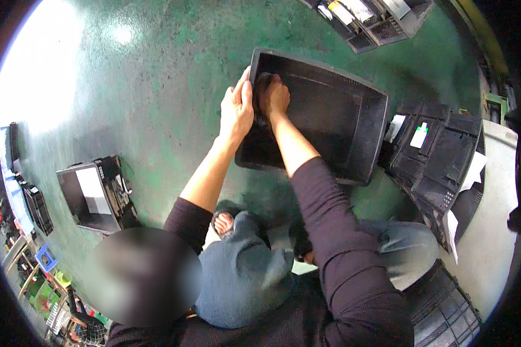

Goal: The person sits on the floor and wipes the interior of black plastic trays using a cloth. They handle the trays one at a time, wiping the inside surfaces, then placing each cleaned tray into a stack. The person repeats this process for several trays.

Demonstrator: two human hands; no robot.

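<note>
A large black plastic bin point(324, 124) with open top is in front of me, tilted over the green floor. My left hand point(237, 110) grips its left wall from outside, with the fingers along the rim. Inside the bin, my right hand point(276, 98) is closed and pressed near the same wall. A dark, cloth-like thing point(264, 85) shows at its fingers, hard to tell from the black plastic. The fingertips of the right hand are partly hidden.
Black crates point(425, 153) with papers and a label are stacked at the right. Another black bin point(81, 202) holding a white sheet stands at the left. More crates point(382, 29) are at the far right. A dark crate point(446, 306) lies at the near right.
</note>
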